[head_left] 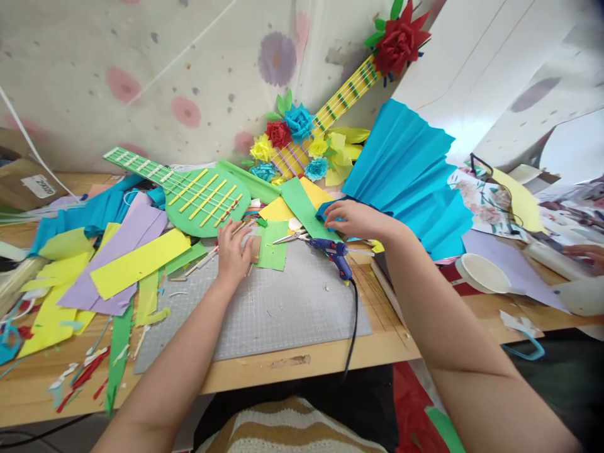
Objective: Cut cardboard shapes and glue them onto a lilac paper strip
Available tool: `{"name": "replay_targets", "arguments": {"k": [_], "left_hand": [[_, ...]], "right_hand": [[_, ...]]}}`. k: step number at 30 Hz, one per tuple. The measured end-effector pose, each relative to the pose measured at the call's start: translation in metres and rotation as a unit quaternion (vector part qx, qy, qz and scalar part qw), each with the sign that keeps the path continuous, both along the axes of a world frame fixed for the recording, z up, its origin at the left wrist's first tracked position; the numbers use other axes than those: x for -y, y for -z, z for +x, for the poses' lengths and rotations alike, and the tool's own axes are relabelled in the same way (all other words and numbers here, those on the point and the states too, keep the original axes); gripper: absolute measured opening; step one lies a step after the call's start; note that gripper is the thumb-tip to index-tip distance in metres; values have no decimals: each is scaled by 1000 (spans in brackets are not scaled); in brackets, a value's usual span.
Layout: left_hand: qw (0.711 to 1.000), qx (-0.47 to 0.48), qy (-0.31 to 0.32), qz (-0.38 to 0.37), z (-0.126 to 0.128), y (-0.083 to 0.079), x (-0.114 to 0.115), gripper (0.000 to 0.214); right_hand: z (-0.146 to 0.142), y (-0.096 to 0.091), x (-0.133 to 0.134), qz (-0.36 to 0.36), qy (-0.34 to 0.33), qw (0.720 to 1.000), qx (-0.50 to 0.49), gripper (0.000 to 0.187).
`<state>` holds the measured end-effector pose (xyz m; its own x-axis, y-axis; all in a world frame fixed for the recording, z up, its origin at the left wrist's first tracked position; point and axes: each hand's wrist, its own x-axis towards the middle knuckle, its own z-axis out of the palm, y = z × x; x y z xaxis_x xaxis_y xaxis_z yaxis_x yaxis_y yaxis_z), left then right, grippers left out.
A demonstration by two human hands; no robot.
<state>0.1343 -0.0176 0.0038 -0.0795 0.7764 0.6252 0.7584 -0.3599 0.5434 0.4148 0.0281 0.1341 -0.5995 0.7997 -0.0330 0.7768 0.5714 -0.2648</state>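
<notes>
My left hand point(232, 253) rests over the back of the grey cutting mat, fingers apart, beside thin sticks and just below a green paper lute point(207, 198) with yellow strips. Next to its fingertips lies a small brown card piece point(256, 249) on a green paper piece point(274, 248). My right hand point(356, 218) hovers with loosely bent, parted fingers near the base of a pleated blue crepe paper fan point(401, 170); I see nothing held in it. Under it lie a blue glue gun point(333, 251) and scissors point(291, 236).
A yellow paper guitar point(346, 94) with paper flowers leans on the wall. Yellow and purple paper strips point(117, 251) pile up at left. The glue gun's black cord point(353, 327) crosses the front of the cutting mat point(283, 308). A white-lidded tub point(484, 274) stands right; another person's hand point(587, 255) shows beyond.
</notes>
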Motion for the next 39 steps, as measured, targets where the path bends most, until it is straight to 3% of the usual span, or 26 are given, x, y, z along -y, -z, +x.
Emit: {"name": "replay_targets", "arguments": {"k": [5, 8, 10, 15, 20, 22, 24, 27, 29, 30, 33, 36, 39], "left_hand": [[1000, 22, 4, -9, -6, 2, -1, 20], [999, 33, 11, -28, -8, 2, -1, 13], [999, 38, 11, -32, -8, -2, -1, 12], [997, 56, 13, -42, -3, -23, -3, 18], [981, 142, 95, -96, 37, -41, -17, 23], [947, 233, 151, -162, 62, -48, -23, 22], [880, 349, 196, -257, 87, -57, -29, 21], [710, 516, 240, -414, 119, -74, -41, 34], [626, 575, 227, -475, 135, -83, -54, 43], [598, 591, 214, -497, 143, -86, -62, 47], [554, 615, 188, -528, 162, -87, -84, 46], [555, 613, 163, -538, 179, -78, -100, 33], [568, 604, 137, -542, 190, -66, -109, 38]], "right_hand": [[46, 41, -37, -31, 71, 984, 159, 19], [55, 57, -41, -17, 95, 982, 165, 18], [55, 58, -42, 14, 101, 982, 161, 28], [46, 43, -47, 75, 175, 981, 34, 40], [50, 45, -50, 38, 236, 957, -167, 38], [53, 49, -48, 19, 236, 942, -236, 35], [55, 52, -45, 2, 240, 924, -298, 33], [54, 51, -41, -38, 232, 903, -360, 30], [49, 47, -37, -71, 203, 903, -371, 26], [47, 44, -35, -85, 186, 907, -368, 23], [38, 34, -29, -112, 145, 923, -340, 18], [36, 28, -26, -132, 120, 937, -301, 22], [48, 30, -30, -15, 175, 959, -222, 32]]}}
